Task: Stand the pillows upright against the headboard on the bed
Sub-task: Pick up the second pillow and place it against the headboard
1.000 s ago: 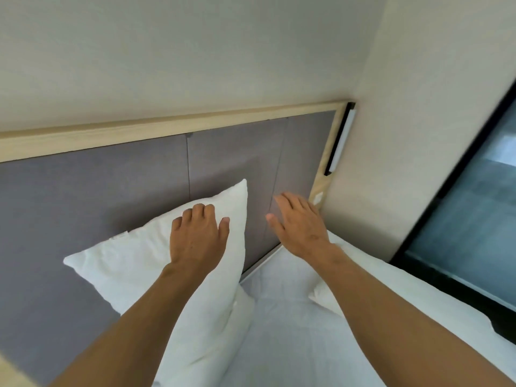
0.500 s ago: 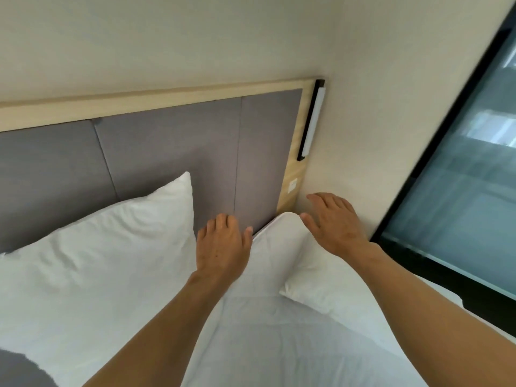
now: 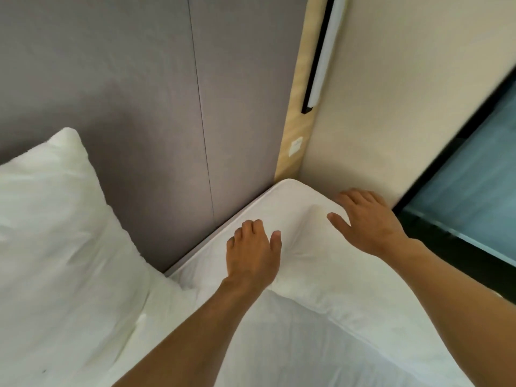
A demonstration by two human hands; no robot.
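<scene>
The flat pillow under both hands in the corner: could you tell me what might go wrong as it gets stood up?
1. The flat pillow lies in the corner by the side wall; lifted, it may jam there and lean crookedly against the headboard.
2. The left hand and right hand rest open on top, so it could slip when lifted.
3. Swinging it up might nudge the standing pillow over.

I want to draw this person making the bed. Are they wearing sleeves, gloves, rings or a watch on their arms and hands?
No. Both forearms are bare as far as the picture shows, so no sleeves. The left hand and right hand have no gloves, and no rings, watch or bracelet can be seen. The fingernails look short and plain.
</scene>
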